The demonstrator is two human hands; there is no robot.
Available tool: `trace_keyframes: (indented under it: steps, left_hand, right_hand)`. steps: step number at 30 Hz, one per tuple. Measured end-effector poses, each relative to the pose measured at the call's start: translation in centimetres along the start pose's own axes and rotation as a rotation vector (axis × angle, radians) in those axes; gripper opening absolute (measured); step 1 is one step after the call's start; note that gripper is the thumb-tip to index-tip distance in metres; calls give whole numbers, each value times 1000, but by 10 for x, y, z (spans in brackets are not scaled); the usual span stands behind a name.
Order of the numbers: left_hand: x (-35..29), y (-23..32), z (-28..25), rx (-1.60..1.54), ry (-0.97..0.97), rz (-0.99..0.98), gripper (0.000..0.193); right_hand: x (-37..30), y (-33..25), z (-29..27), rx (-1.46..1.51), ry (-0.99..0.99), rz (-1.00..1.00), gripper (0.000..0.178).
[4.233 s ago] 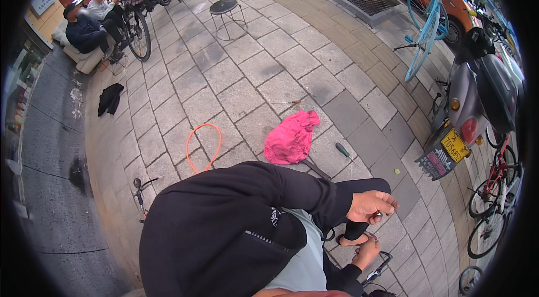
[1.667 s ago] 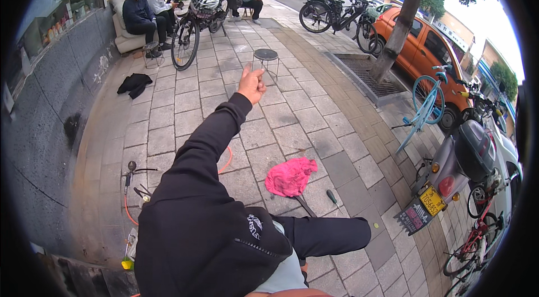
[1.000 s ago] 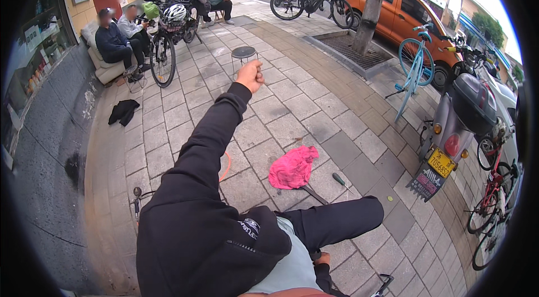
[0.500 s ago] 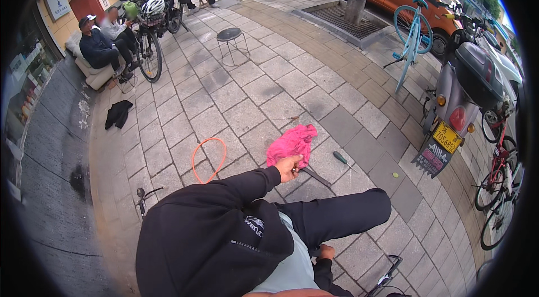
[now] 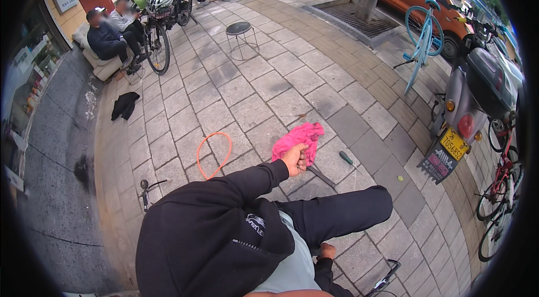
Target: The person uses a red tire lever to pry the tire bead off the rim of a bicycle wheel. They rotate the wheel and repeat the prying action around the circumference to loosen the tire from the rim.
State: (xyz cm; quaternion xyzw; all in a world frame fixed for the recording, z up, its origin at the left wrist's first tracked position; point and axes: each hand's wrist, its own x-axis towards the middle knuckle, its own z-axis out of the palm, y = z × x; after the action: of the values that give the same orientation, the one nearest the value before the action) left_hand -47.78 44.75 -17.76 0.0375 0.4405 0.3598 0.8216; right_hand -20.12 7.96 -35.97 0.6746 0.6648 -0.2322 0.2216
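One crumpled pink rag [image 5: 298, 138] meets the closed left hand [image 5: 296, 158]; right hand [image 5: 327, 251] unclear.

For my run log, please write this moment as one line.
left hand: on pink cloth | right hand: low by leg, grip unclear | nearby: screwdriver, orange loop

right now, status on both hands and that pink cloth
Left hand on the pink cloth, fingers curled at its near edge. Right hand low by the knee, grip unclear. Screwdriver and orange hose loop lie beside the cloth.
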Motion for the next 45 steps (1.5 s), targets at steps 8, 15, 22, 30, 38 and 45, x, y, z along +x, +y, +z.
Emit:
trace_keyframes:
  steps: [8,15,22,30,38,45]
  left_hand:
    - [-30,71,33,-152,-17,290,34]
    - [-117,161,99,-236,-211,650,31]
    - [-168,182,117,-311,-381,816,31]
    - [-240,158,153,-98,-899,842,28]
    - [-145,45,108,-244,-287,15,29]
    - [-131,5,77,-135,-150,-16,30]
  right_hand:
    - [6,-3,-3,55,13,55,20]
    - [-5,-6,-14,140,-56,85,17]
    - [9,0,10,62,81,40,22]
    - [5,4,17,15,55,-9,22]
    - [12,7,6,57,-5,-3,23]
    - [7,4,2,172,104,-66,19]
